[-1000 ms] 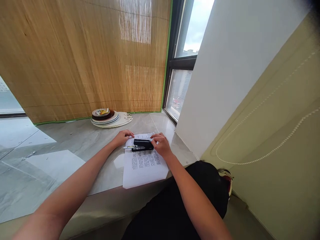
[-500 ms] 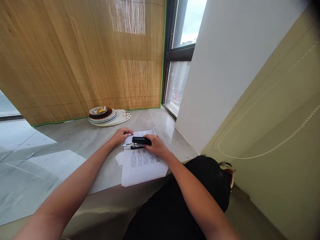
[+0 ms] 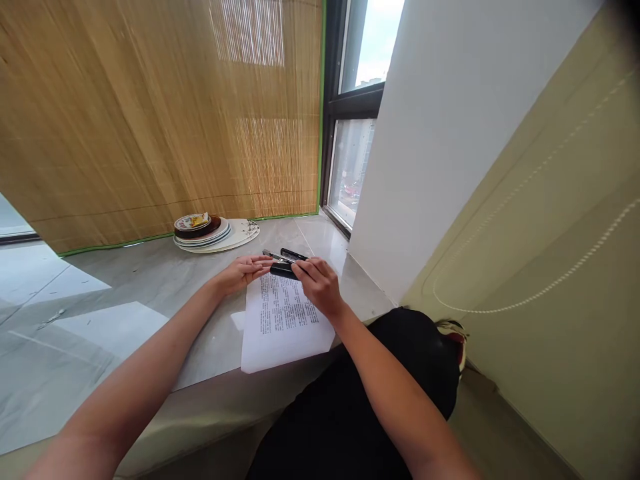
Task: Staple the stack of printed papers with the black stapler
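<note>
Closed around the near right end of a black stapler [image 3: 284, 271], the person's right hand [image 3: 319, 285] holds it over the far end of a printed sheet of paper [image 3: 283, 333]. The stapler is spread open, with a silver metal strip showing between its dark parts. At its left end is the left hand [image 3: 243, 273], fingers stretched toward it; whether those fingertips grip or merely touch it is hard to tell. Beneath, the paper lies on a grey marbled ledge [image 3: 210, 353], its near edge at the ledge's front. Farther back, to the left, a stack of plates [image 3: 203, 235] rests partly on an oval white plate [image 3: 245, 230]. Behind them hangs a bamboo blind [image 3: 150, 120] edged in green, beside a dark-framed window [image 3: 353, 160].
</note>
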The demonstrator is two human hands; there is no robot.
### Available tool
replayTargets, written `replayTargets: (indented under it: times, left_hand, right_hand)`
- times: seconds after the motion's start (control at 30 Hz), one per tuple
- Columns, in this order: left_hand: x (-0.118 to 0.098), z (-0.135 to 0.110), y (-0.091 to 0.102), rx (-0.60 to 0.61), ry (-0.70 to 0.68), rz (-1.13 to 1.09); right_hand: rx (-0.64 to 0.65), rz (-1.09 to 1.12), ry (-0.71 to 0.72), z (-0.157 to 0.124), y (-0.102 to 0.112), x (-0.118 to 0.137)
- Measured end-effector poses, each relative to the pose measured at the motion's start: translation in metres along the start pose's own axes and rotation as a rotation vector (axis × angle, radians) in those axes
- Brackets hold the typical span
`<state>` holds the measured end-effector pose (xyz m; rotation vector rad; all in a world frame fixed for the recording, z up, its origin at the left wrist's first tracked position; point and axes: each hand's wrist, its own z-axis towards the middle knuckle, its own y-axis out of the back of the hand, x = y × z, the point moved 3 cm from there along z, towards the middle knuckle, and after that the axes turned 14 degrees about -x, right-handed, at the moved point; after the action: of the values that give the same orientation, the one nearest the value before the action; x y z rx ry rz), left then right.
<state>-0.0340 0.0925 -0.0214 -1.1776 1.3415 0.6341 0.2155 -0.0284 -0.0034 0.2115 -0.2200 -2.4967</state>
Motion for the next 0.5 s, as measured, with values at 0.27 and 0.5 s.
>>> replayTargets:
  times: [0.27,0.5]
  left_hand:
    - [0.007,0.000,-0.004,0.088,0.073,-0.066]
    - [0.004,0.010,0.008,-0.197,-0.040,-0.143]
  right_hand:
    - [0.034,0.105,0.041,-0.002,-0.003,0.006]
    - [-0.040,0.365,-0.771,-0.002,-0.002,-0.024]
